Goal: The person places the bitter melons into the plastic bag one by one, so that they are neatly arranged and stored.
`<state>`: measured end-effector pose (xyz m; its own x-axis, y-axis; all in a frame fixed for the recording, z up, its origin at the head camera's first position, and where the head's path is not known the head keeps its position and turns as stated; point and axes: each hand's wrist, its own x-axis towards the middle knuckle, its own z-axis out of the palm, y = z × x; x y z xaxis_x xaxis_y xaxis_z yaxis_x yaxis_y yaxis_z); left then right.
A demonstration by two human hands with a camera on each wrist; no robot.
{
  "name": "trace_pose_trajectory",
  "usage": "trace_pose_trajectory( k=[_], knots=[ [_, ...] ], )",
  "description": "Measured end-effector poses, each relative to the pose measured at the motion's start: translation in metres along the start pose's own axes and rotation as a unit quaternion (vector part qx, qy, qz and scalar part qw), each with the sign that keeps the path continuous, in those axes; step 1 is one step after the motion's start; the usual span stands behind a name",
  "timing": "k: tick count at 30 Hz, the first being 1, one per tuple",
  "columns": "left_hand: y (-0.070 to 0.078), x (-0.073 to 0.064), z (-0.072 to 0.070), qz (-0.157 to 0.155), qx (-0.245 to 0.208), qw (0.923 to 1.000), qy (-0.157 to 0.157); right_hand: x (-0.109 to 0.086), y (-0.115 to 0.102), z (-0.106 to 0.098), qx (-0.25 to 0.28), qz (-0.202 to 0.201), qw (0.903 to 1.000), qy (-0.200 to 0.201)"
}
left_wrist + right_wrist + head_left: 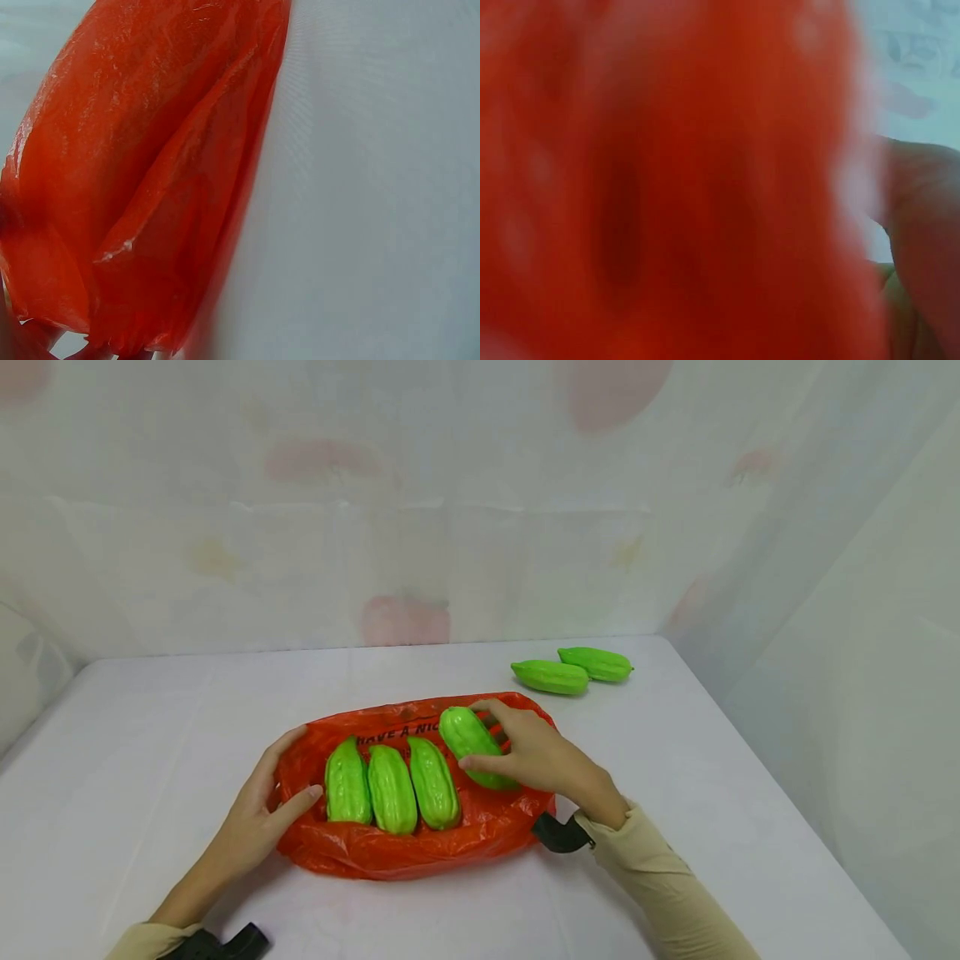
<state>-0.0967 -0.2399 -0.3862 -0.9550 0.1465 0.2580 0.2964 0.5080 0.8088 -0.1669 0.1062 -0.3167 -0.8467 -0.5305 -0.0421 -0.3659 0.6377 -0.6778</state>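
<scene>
A red plastic bag (pixel 360 852) lies spread on the table, its mouth facing up. Three green bitter melons (pixel 392 789) rest side by side in it. At the bag's left edge, my left hand (pixel 258 814) holds the rim, thumb on the inner side and fingers outside. My right hand (pixel 536 752) grips a fourth bitter melon (pixel 468 735) over the right part of the bag, thumb in front and fingers behind. Red plastic (pixel 150 150) fills much of the left wrist view. In the right wrist view, blurred red plastic (pixel 727 187) covers most of the hand's work.
Two more bitter melons (pixel 550 677) lie together at the back right of the white table (pixel 712 827). A pale printed curtain (pixel 480 568) hangs behind the table, and another light sheet (pixel 862 610) hangs along the right side.
</scene>
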Motion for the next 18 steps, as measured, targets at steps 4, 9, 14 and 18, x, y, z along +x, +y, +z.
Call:
trace_pose_trajectory(
  k=[4, 9, 14, 18],
  knots=[
    [0.001, 0.0, 0.0, -0.002, 0.003, 1.0, 0.0, 0.0, -0.001, 0.004, -0.008, -0.001, 0.9998, -0.019],
    [0.002, 0.0, 0.0, -0.005, 0.006, 1.0, 0.0, 0.002, 0.0, 0.008, -0.019, 0.003, 0.9997, -0.017],
    [0.003, 0.0, 0.0, 0.0, 0.002, 1.0, 0.0, 0.003, 0.0, 0.01, -0.014, 0.008, 0.9997, -0.017],
    [0.003, 0.0, 0.0, 0.002, -0.004, 1.0, -0.002, 0.004, 0.001, 0.013, -0.01, 0.014, 0.9997, -0.017]
  ],
)
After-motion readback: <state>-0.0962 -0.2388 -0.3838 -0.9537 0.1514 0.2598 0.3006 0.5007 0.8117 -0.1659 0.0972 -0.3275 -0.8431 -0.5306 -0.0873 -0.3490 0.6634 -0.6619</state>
